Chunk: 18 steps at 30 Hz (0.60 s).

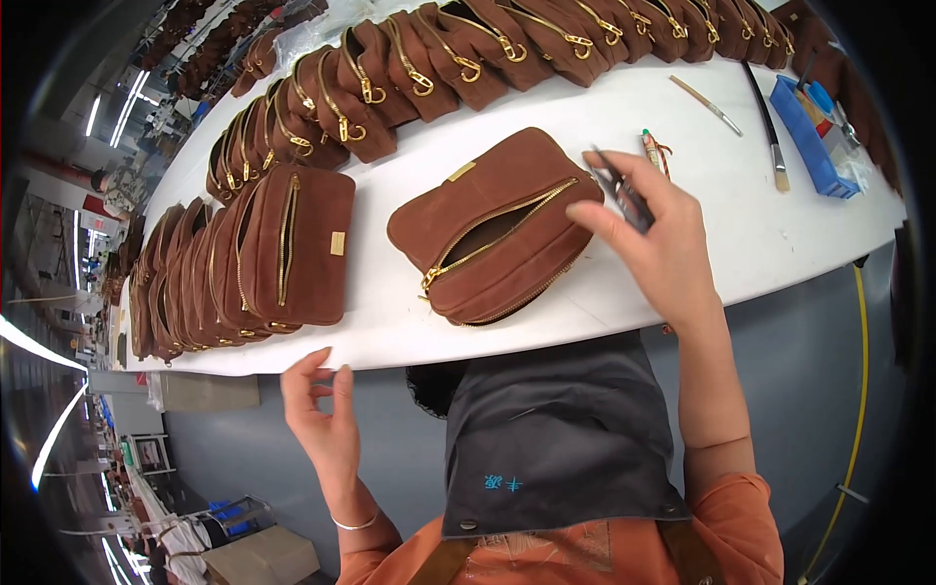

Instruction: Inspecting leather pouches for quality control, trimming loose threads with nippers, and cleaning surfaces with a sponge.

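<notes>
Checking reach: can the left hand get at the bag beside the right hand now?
Likely yes: the left hand looks empty by the table, and nothing seems to stand between it and the bag.

Pouch (519, 252): brown, leather-like, matt, softly creased
Zip pull (429, 280) at the pouch's left end: gold-coloured metal, glossy
Small plate (461, 171) on the pouch's back panel: gold-coloured, smooth, metal-looking
Tool (625, 191) at the pouch's right end: dark, too blurred to tell its material
Worktop (770, 234) under the pouch: white, smooth, matt
Thin brush (704, 103) beyond the pouch, to the right: wood-like handle
Bin (809, 141) farther right of the pouch: blue plastic, smooth
Apron (561, 429) nearer than the pouch: grey cloth, matt, wrinkled
</notes>
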{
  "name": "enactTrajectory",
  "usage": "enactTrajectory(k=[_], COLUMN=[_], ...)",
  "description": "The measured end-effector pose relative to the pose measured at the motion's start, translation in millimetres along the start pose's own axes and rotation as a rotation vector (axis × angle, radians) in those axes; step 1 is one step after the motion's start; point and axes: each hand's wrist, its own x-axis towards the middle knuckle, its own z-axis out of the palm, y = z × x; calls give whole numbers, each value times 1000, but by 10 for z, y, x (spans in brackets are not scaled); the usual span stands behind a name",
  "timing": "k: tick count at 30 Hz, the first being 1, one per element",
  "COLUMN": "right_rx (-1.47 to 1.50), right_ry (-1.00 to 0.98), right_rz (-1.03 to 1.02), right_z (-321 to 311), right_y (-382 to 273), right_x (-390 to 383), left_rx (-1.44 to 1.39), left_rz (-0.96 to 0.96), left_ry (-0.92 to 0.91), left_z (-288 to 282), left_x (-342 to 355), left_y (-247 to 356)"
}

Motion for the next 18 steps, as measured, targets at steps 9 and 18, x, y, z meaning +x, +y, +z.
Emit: enactTrajectory(k=[9,18], right_rx=[-77,-124], right_ry=[-57,-98], right_rz=[172,145], right_z=[171,136], right_y=[351,68], right_x=[-89,-362], left_rx=[-1154,-1534], left_rz=[-421,-543], left_ry=[-753,-340], left_z=[995,1249], left_x=[-222,42], left_y=[728,897])
